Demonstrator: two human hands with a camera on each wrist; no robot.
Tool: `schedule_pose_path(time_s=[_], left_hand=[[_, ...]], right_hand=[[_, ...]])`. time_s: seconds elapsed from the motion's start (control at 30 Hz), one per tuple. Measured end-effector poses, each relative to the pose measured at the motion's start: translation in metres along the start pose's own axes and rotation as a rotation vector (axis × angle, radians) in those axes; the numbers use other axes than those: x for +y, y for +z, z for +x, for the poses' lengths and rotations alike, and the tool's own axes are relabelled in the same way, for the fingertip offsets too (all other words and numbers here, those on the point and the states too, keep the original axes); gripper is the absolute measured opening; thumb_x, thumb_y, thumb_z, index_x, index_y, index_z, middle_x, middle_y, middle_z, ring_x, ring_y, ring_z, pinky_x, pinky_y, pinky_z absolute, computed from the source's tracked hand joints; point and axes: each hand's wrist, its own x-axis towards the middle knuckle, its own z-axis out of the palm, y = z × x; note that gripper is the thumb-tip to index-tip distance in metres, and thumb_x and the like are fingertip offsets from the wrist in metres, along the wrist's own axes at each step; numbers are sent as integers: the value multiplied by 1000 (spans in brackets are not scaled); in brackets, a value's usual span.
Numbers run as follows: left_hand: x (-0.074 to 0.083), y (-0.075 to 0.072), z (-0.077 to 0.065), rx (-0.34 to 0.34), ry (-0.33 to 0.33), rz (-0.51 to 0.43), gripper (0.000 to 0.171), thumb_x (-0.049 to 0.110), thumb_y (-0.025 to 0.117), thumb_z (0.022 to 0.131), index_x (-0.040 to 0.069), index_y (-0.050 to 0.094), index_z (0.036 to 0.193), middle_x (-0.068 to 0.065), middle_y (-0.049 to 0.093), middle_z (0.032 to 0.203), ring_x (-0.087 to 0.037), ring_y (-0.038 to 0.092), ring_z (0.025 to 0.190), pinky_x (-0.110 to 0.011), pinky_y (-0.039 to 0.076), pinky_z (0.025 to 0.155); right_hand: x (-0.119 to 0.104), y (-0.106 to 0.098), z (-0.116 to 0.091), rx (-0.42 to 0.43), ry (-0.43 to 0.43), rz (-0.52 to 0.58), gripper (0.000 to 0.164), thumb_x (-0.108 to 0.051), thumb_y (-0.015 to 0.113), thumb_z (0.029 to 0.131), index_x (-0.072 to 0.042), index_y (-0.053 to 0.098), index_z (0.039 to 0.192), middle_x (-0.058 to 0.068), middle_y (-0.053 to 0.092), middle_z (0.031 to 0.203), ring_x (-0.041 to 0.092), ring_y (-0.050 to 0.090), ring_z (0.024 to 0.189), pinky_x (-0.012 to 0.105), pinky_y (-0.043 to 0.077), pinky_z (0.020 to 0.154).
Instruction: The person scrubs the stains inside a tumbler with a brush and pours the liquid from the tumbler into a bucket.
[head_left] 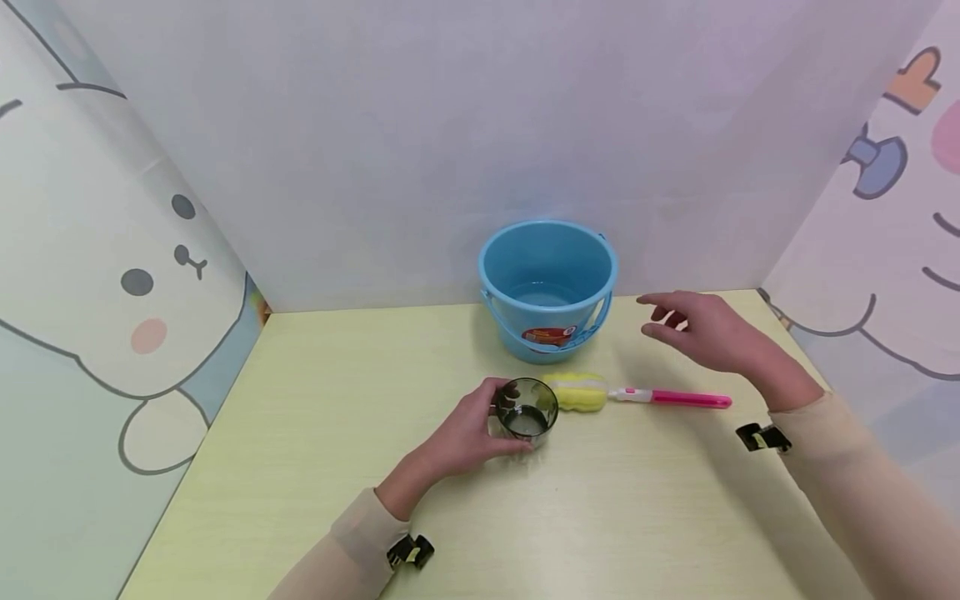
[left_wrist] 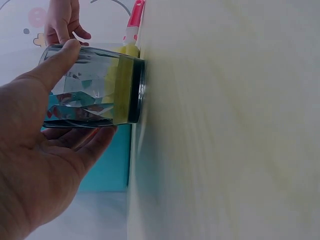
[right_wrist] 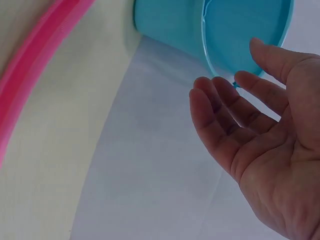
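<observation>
My left hand (head_left: 467, 433) grips a dark, see-through drinking glass (head_left: 528, 421), thumb on the near side and fingers around the far side. In the left wrist view the glass (left_wrist: 95, 87) is upright, its base at the tabletop. Just beyond it lies a bottle brush with a yellow sponge head (head_left: 581, 392) and a pink and white handle (head_left: 686, 400). My right hand (head_left: 705, 329) hovers above the brush handle, right of a blue bucket (head_left: 536, 321). Its fingers are loosely bent and nothing lies between them, as the right wrist view also shows.
The bucket stands near the back wall (head_left: 375, 167), with some water at its bottom and its handle (right_wrist: 209, 55) hanging down the front. The pale yellow table (head_left: 300, 433) meets side walls printed with cartoon figures.
</observation>
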Motion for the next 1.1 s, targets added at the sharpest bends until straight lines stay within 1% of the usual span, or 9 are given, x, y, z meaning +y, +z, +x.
schedule_pose_path(time_s=[0.2,0.4,0.53,0.73,0.8,0.97,1.1], left_hand=[[-1,0,0,1,7,-6,87,32,95,83,11,44,149,-3,60,140,-18,58,127,-40,51,110],[-2,0,0,-2,12,-16,87,32,95,83,11,43,149,-2,60,140,-17,58,127,-39,51,110],[-1,0,0,-4,8,-15,87,32,95,83,10,43,149,-3,60,140,-18,58,127,-40,51,110],[-1,0,0,1,6,-1,88,34,95,83,10,43,150,-3,60,141,-18,58,128,-40,51,110],[-1,0,0,3,8,0,88,34,95,83,10,44,150,-2,60,140,-17,58,127,-40,51,110],[-1,0,1,4,15,-1,88,34,95,83,10,44,150,-2,60,140,-17,58,127,-40,51,110],[-1,1,1,2,22,-2,87,35,94,83,10,44,150,-2,60,140,-18,59,127,-40,51,110]], right_hand=[[-9,-14,14,28,67,46,50,-26,71,104,-6,59,149,16,71,120,34,68,105,41,61,77],[-13,-23,30,46,124,113,53,-31,68,106,-7,55,152,21,69,125,33,72,98,45,63,77],[-16,-28,41,53,156,188,56,-34,66,107,-7,52,154,23,66,128,33,73,97,44,65,81],[-22,-33,55,57,215,299,57,-37,63,109,-7,50,156,23,63,133,34,72,104,35,65,82],[-23,-34,59,53,238,341,59,-39,61,109,-7,48,157,23,62,135,35,71,106,34,64,84],[-21,-36,71,22,299,463,65,-42,59,110,-5,43,160,24,58,144,37,69,116,40,62,92],[-20,-35,80,0,338,545,65,-41,57,111,-4,39,162,24,53,150,41,64,125,37,62,92]])
